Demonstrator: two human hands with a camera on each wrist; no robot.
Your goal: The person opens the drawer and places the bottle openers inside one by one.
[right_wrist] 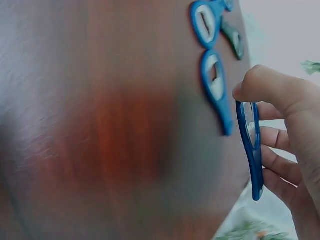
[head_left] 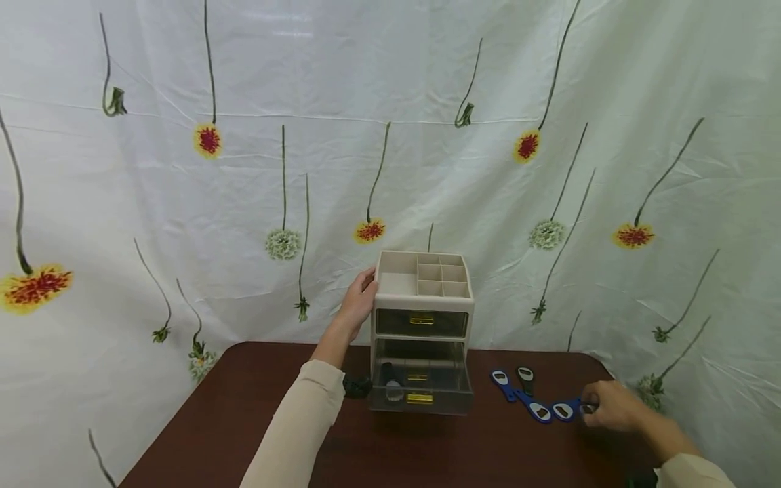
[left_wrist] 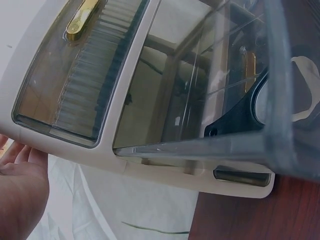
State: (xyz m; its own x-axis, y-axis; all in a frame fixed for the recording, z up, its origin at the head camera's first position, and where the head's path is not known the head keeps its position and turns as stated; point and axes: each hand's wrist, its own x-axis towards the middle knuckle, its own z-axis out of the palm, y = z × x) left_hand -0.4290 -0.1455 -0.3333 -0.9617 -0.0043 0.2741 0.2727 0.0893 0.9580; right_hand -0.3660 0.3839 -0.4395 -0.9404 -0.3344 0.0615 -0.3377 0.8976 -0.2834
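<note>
In the right wrist view my right hand (right_wrist: 300,115) pinches a blue bottle opener (right_wrist: 254,160) with a pale metal insert between thumb and fingers. My left hand (head_left: 358,298) rests against the left side of a cream drawer organizer (head_left: 422,301), near its top. The lower drawer (head_left: 451,403), clear and smoky, is pulled out; a dark bottle opener (left_wrist: 235,117) lies in it. Above it the upper drawer (head_left: 445,324) with a gold handle is closed. Beside my right hand lie blue bottle openers (head_left: 563,411) and a dark green one (head_left: 525,381).
The organizer stands on a dark red-brown table (head_left: 256,393) toward its far edge. Its top has an open tray of compartments (head_left: 430,272). Behind the table hangs a white curtain (head_left: 342,74) printed with flowers.
</note>
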